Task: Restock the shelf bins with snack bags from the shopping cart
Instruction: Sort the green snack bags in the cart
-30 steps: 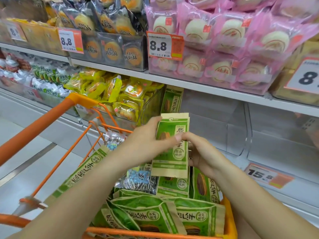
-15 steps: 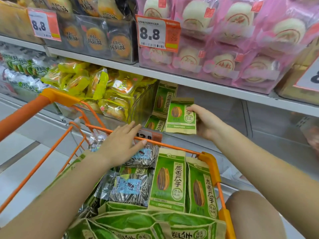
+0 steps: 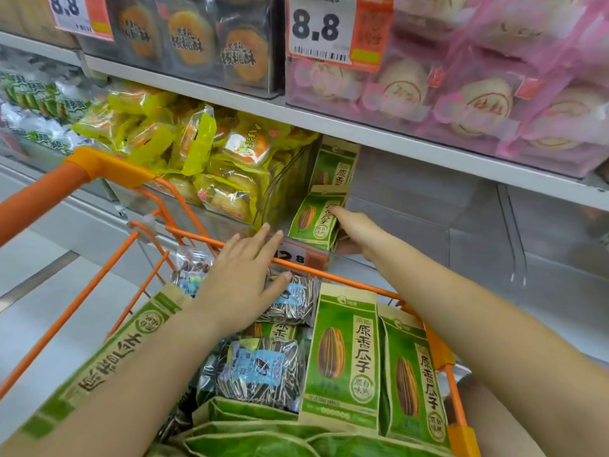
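Green seed bag [image 3: 315, 216] sits in the shelf bin [image 3: 428, 225] at 12 o'clock; my right hand [image 3: 356, 227] pinches its edge. Left hand [image 3: 242, 278] lies flat, fingers spread, over striped bags in the orange cart [image 3: 108, 166].

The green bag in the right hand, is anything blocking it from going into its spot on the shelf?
Nothing visible blocks it. The right hand already holds the green bag inside the clear bin, in front of another green bag standing at the back. The rest of that bin looks bare. The left hand is down over the cart.
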`<control>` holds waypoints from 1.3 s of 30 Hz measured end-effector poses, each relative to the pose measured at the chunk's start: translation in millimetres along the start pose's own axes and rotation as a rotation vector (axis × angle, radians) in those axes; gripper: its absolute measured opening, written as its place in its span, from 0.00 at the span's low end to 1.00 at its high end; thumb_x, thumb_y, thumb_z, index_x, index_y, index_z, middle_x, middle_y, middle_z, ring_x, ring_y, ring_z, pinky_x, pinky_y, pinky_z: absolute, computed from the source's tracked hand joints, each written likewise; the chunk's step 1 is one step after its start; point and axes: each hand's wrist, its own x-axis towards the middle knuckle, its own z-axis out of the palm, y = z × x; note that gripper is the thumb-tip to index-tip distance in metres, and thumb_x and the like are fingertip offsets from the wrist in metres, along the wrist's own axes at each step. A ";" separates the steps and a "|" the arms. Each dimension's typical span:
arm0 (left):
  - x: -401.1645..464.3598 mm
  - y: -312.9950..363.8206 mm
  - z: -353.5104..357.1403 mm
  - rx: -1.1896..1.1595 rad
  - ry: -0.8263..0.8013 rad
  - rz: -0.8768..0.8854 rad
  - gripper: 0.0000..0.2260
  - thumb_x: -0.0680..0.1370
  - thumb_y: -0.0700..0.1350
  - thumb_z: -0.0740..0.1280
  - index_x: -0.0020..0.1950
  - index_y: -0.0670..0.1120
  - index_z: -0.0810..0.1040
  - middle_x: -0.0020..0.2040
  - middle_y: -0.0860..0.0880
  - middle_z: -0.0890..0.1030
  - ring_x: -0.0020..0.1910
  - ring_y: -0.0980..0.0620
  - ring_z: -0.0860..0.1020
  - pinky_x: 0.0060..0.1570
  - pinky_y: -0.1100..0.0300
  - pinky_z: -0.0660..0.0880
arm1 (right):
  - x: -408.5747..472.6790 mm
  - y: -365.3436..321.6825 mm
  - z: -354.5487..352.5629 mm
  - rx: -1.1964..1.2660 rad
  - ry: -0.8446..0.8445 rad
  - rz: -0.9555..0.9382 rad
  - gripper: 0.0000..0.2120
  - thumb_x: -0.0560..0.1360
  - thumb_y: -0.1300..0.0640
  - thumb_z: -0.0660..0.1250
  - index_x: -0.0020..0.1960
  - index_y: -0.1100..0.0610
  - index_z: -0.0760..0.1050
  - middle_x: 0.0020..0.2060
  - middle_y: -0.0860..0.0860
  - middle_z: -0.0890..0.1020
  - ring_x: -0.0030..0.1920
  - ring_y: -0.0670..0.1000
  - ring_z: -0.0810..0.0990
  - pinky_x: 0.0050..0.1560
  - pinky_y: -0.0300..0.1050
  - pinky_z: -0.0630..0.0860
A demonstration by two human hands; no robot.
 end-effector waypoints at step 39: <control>-1.9 2.8 2.2 -0.013 0.057 0.004 0.33 0.76 0.63 0.41 0.77 0.48 0.54 0.77 0.45 0.55 0.74 0.48 0.59 0.71 0.59 0.38 | 42.6 -9.6 11.7 -0.261 0.325 -0.377 0.39 0.66 0.51 0.78 0.70 0.59 0.61 0.65 0.57 0.72 0.63 0.58 0.74 0.60 0.52 0.75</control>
